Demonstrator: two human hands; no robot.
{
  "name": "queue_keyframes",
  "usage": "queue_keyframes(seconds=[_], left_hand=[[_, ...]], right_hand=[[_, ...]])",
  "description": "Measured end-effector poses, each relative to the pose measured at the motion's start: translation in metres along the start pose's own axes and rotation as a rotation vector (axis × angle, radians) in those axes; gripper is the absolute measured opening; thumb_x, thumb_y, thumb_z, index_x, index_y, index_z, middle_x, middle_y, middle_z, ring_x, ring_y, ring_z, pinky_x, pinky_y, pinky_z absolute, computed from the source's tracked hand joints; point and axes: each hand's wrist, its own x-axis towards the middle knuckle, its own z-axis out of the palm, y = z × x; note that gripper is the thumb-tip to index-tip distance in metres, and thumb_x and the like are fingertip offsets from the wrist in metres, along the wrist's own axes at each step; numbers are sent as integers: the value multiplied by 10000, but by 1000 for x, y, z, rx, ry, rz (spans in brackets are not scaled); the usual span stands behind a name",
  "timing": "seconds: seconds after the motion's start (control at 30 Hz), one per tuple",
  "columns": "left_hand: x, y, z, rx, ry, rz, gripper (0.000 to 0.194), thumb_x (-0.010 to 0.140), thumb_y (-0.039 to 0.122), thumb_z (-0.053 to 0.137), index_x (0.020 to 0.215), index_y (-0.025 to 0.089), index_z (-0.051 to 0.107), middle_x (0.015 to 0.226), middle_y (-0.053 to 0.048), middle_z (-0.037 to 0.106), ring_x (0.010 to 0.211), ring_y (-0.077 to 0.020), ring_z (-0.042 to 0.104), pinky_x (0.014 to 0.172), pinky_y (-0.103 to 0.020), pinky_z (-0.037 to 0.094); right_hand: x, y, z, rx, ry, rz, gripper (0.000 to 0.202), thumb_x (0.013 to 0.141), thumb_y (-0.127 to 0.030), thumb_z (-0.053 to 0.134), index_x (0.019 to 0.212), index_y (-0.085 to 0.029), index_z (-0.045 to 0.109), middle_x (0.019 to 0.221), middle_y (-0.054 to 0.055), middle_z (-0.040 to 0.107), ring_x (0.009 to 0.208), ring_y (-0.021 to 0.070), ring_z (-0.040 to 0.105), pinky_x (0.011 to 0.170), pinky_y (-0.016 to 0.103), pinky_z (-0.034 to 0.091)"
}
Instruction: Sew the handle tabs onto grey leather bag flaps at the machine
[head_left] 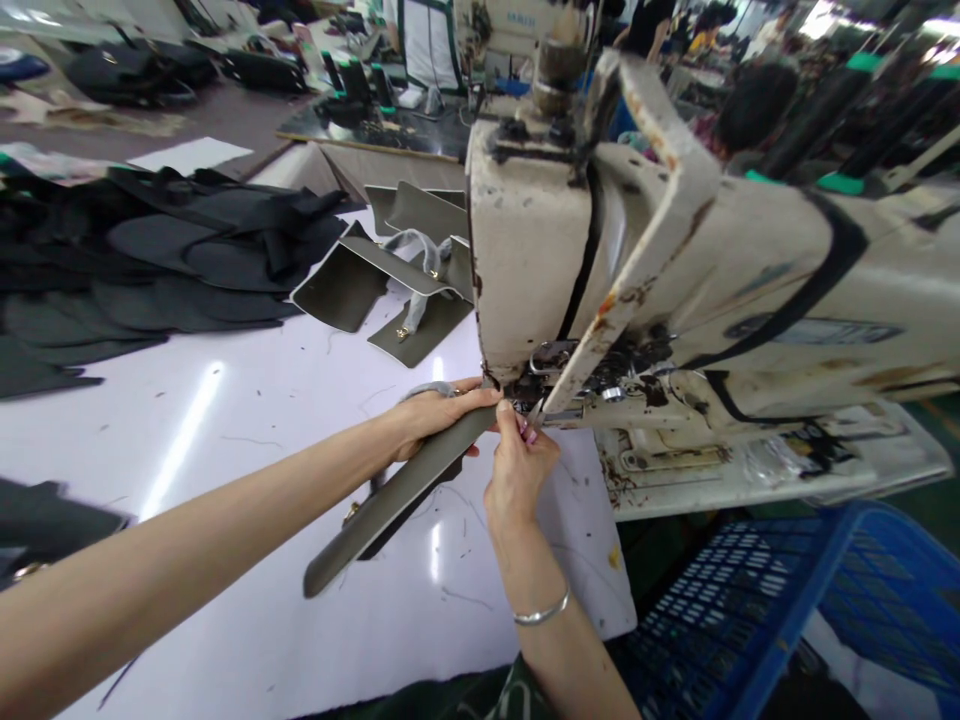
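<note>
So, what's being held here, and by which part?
The left hand grips the olive-grey piece by its end nearest the sewing machine. A small pink item shows at the right hand; any hold is unclear.

A heap of dark fabric pieces [202, 250] lies at the left of the white surface [247, 430], pieces overlapping. Loose thread scraps [251, 440] are scattered nearer the front. A blue plastic basket [817, 590] with slotted walls stands at lower right; its contents are partly hidden. Behind, a brown surface [247, 128] carries dark bags [120, 72]; a white sheet [190, 154] lies at its near edge. Dark thread cones [356, 85] stand upright near the bags. Background persons [656, 25] appear blurred at upper right.
</note>
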Motion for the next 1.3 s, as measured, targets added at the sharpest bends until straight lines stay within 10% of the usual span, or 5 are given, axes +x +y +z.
queue_keyframes(seconds=[0.5,1.07,1.3], left_hand=[[2,-62,79,-608,346,317,702,783,469,799,1428,372,542,1040,-8,773,854,-199,735,714,-259,589],[20,-50,74,-664,313,464,766,792,420,797,1484,370,472,1100,-8,770,918,-198,737,780,-265,594],[21,-51,75,-725,271,408,858,810,406,777,1555,410,353,1104,-1,777,892,-198,752,765,-284,605]], right_hand=[[25,-11,-41,-43,-248,49,232,747,-361,783,669,-143,768,618,0,677,572,148,571,577,258,471],[34,-9,-48,-201,-298,-94,223,785,-374,775,772,-155,817,701,23,743,629,177,639,631,278,492],[35,-30,-109,-496,-89,-266,385,809,-504,764,648,-154,782,660,93,743,658,243,703,639,325,514]])
